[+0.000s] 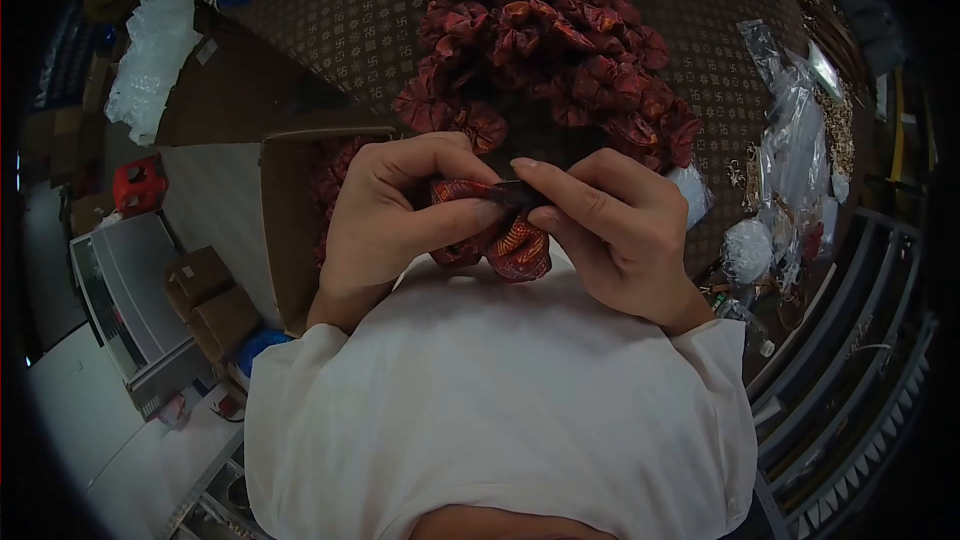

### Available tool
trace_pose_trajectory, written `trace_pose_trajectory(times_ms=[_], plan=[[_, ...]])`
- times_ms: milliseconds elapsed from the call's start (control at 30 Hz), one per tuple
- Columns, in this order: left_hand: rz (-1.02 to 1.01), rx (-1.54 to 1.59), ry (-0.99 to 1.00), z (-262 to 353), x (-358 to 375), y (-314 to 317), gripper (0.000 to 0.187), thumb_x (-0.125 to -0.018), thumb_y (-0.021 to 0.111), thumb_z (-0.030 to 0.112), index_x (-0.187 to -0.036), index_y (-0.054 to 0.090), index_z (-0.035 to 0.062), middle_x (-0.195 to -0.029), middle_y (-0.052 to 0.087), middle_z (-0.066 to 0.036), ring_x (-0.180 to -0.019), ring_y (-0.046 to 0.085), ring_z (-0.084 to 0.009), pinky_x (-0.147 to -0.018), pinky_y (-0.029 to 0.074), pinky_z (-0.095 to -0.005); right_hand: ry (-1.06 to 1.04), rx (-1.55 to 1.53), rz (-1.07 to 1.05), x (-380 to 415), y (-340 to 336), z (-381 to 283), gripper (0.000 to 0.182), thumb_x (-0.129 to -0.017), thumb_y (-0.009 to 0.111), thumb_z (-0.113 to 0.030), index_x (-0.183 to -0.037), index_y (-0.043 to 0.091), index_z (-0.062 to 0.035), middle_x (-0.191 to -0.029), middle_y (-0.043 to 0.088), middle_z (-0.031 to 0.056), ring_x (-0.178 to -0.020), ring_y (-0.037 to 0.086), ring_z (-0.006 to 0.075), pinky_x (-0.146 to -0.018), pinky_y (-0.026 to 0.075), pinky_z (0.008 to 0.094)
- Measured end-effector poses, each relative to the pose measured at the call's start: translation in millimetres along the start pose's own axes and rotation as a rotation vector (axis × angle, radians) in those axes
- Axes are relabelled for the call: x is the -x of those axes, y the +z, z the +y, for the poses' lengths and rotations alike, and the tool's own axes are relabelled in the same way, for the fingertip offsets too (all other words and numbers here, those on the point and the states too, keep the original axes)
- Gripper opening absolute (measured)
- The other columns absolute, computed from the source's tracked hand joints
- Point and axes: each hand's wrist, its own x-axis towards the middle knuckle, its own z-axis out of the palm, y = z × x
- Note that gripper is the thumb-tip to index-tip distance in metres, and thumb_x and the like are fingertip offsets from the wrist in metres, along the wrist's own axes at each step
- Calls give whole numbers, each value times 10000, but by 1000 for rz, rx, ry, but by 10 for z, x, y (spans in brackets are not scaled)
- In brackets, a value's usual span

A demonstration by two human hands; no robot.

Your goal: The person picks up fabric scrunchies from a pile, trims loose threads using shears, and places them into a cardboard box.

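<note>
Red scrunchie gripped by left hand and right hand | scrunchie pile heaped far on patterned table | cardboard box at left

A brown tablecloth patterned with small pale motifs covers the work table; clear plastic bags lie crumpled along its right side; white bubble wrap hangs off the far left corner; an open cardboard box stands against the table's left edge; below it, on the pale floor, sit smaller cardboard cartons and a red crate; metal shelving rails run along the right; the light is dim and the edges fall dark.
</note>
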Motion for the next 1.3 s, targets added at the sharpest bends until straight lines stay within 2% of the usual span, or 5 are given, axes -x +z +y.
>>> trace_pose_trajectory(times_ms=[500,700,867,933,1300], plan=[[-9,24,-6,-4,-10,17,125,-693,641,-53,-812,654,-19,-704,553,2,-652,501,-52,-582,374,-186,-4,-23,18,24,-7,-10,326,-700,710,-86,-1015,641,-42,-643,531,57,-496,506,157,-407,400,259],[-20,-4,2,-9,-4,17,113,-699,642,-53,-805,647,-12,-712,554,-2,-663,508,-57,-592,379,-188,524,-562,138,-35,-141,18,270,-831,628,-100,-1059,586,36,-776,582,48,-712,525,74,-619,429,223],[-14,-18,-26,-31,-6,25,96,-689,656,-54,-767,636,-2,-712,553,-2,-660,506,-54,-575,382,-195,534,-705,-110,-95,-4,-6,293,-865,589,-252,-950,585,28,-738,552,2,-652,450,23,-547,344,167],[-2,-173,214,-117,-31,-9,116,-669,668,-68,-744,630,12,-691,541,-4,-639,502,-59,-531,381,-211,611,-722,-284,-122,20,9,243,-858,598,-211,-911,577,25,-721,550,-1,-638,443,17,-539,340,166],[154,-724,712,-158,-5,-142,213,-571,762,-43,-709,635,60,-661,504,-16,-629,489,-142,-574,400,-270,725,-1119,121,-40,111,225,87,-838,611,-114,-805,602,-33,-698,567,-27,-592,441,16,-508,327,178]])
